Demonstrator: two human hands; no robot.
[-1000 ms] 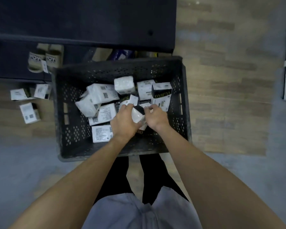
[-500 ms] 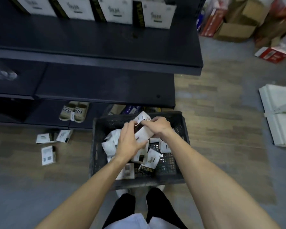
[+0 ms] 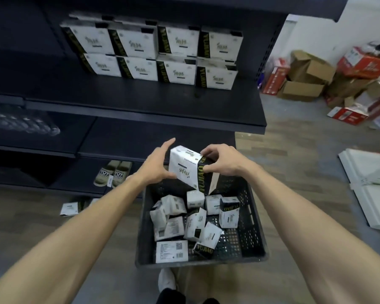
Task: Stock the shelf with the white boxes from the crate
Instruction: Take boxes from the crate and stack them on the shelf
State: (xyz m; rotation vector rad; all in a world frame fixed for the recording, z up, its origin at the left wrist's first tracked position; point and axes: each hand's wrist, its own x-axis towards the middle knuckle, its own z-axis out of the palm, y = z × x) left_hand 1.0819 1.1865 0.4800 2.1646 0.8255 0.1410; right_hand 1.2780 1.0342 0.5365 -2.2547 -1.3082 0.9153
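Above the crate [image 3: 253, 218], the right hand [image 3: 225, 160] grips the white box [image 3: 188, 170], the left hand [image 3: 155, 166] pressing its side.

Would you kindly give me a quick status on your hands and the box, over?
Right hand grips white box, left hand steadies it. Box above crate. Nothing seen between it and shelf.

In crate [image 3: 253, 218]: loose boxes [image 3: 192, 224], jumbled. Over crate's far edge: held box [image 3: 190, 170], left hand [image 3: 156, 164] against its left side, right hand [image 3: 223, 162] gripping its right. Behind crate: shelf [image 3: 140, 99] with stacked boxes [image 3: 156, 55], two tiers. Behind-left of crate: slippers [image 3: 113, 173]. Right of crate: flat panels [image 3: 371, 183]; cartons [image 3: 305, 77] farther back.
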